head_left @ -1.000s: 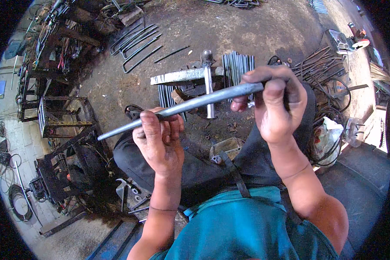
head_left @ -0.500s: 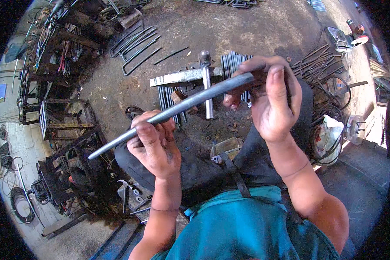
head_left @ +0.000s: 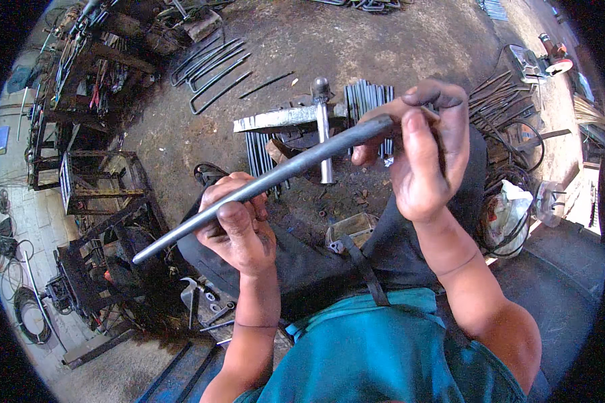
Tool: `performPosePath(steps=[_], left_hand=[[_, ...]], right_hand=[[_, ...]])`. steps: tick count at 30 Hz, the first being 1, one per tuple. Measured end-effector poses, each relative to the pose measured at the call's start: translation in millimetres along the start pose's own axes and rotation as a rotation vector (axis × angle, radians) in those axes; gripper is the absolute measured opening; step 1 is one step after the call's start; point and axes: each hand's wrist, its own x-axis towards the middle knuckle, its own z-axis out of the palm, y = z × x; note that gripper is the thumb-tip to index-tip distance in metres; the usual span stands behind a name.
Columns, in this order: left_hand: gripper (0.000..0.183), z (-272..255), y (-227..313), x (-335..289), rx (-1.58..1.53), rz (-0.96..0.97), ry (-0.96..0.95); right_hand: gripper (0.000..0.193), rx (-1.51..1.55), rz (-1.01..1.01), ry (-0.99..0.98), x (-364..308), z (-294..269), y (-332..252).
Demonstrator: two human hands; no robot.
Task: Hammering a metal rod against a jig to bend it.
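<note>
A grey metal rod (head_left: 296,163) with a tapered lower tip slants across in front of me, low at the left and high at the right. My left hand (head_left: 242,232) is closed round its lower part, thumb on top and fingers beneath. At the upper end, my right hand (head_left: 427,161) holds it loosely with bent fingers, one passing behind the rod; the thumb stands up beside the end. Beyond the rod are a bright steel bar (head_left: 325,144) with a round knob and a pale-topped metal block (head_left: 275,121).
Straight rods (head_left: 366,97) lie in a row behind the block, with bent U-shaped rods (head_left: 212,70) farther left. A rod pile (head_left: 497,97) and a white bag (head_left: 511,208) are at right. Metal frames (head_left: 104,181) stand left. A clear tray (head_left: 353,228) sits between my legs.
The rod's lower tip has dropped slightly, and my left hand has shifted a little left. My right thumb and fingers have changed position at the upper end.
</note>
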Motion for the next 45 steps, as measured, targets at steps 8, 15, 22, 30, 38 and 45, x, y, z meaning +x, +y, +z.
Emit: performPosePath(steps=[8,15,22,30,38,45], left_hand=[[0.035,-3,4,2,-0.036,-0.067,-0.034],[0.031,-4,4,-1,-0.040,-0.082,-0.005],[0.029,-5,6,-1,-0.060,-0.122,-0.035],[0.025,-23,-12,13,0.083,-0.371,-0.012],[0.034,-89,-97,37,-0.435,-0.971,-0.218],[0.036,-118,-136,37,-0.332,-1.105,-0.067]], right_hand=[[0.018,-0.217,-0.112,-0.055,-2,1,4],[0.022,-0.309,-0.183,-0.133,-1,-4,7],[0.031,-0.301,-0.197,-0.148,-1,-2,8],[0.012,-0.557,0.038,-0.292,9,-17,50],[0.030,-0.234,1.121,-0.732,-62,-29,144],[0.026,-0.117,1.199,-0.554,-88,-15,177]])
